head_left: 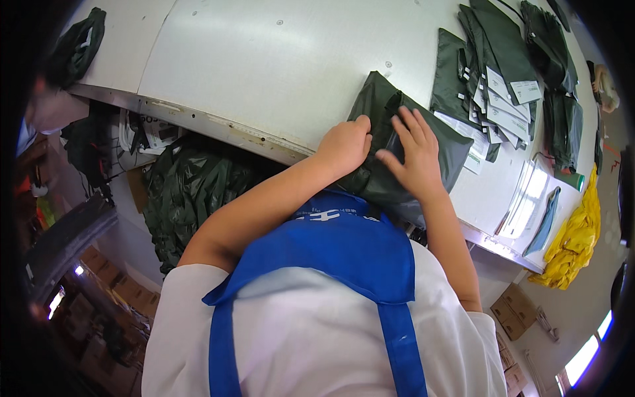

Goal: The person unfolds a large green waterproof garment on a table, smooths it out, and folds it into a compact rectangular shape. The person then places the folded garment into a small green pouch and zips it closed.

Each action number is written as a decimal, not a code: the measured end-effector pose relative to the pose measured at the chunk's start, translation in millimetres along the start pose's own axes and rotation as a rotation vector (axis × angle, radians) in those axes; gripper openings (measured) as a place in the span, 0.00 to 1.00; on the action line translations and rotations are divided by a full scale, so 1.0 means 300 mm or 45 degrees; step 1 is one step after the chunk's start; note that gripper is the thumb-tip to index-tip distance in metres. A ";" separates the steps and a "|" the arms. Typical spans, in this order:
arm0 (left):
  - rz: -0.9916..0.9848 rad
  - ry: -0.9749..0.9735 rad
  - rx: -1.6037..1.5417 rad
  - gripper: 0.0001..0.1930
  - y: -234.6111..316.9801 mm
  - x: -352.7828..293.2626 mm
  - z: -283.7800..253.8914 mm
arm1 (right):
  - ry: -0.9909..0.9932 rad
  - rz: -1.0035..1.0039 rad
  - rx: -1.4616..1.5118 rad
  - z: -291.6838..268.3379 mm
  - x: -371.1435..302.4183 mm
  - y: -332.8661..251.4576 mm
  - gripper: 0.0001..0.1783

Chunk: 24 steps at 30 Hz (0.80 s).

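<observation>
In front of me a dark green, smooth-surfaced folded piece of cloth (443, 142) lies at the table's near edge, partly hanging toward my blue apron. My left hand (346, 145) is closed, its thumb and fingers pinching the cloth along its left part. Beside it my right hand (418, 149) rests on the cloth with its fingers spread. A dark seam or fold runs between the two hands. The hands cover part of the cloth, so its exact kind is not clear.
White cards (509, 112) lie on folded dark green pieces (499, 43) at the right of the pale table (264, 59). Papers (522, 198) and a yellow plastic bag (575, 238) are at the near right. Dark green bundled material (185, 198) sits below the table's left edge.
</observation>
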<state>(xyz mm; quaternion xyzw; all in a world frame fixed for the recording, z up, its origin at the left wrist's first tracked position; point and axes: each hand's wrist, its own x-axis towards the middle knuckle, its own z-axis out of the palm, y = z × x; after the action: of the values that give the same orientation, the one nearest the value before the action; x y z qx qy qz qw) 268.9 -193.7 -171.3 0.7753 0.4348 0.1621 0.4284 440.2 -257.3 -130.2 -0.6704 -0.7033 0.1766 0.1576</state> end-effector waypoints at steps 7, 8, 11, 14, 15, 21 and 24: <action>0.107 -0.102 0.171 0.06 0.099 0.038 0.064 | -0.126 0.043 -0.399 0.123 -0.052 0.011 0.51; 0.135 -0.067 0.237 0.06 0.089 0.048 0.080 | -0.159 0.054 -0.388 0.116 -0.047 0.012 0.51; 0.029 -0.222 0.361 0.07 0.081 0.075 0.065 | 0.046 0.011 0.111 0.126 -0.064 0.082 0.50; -0.013 -0.291 0.438 0.07 0.081 0.090 0.065 | 0.225 0.043 0.639 0.060 -0.103 0.070 0.38; -0.028 -0.282 0.483 0.07 0.086 0.099 0.075 | 0.291 0.006 0.545 0.058 -0.138 0.039 0.33; -0.061 -0.294 0.576 0.06 0.110 0.109 0.092 | -0.005 -0.626 0.032 0.120 -0.219 -0.098 0.05; -0.068 -0.279 0.584 0.06 0.105 0.109 0.098 | 0.113 -0.639 0.046 0.137 -0.217 -0.108 0.05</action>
<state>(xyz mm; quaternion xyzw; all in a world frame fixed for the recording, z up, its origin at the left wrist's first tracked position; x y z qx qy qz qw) 322.7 -190.6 -166.9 0.8534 0.4315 -0.0373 0.2900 395.9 -325.1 -150.7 -0.4790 -0.8368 0.1149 0.2392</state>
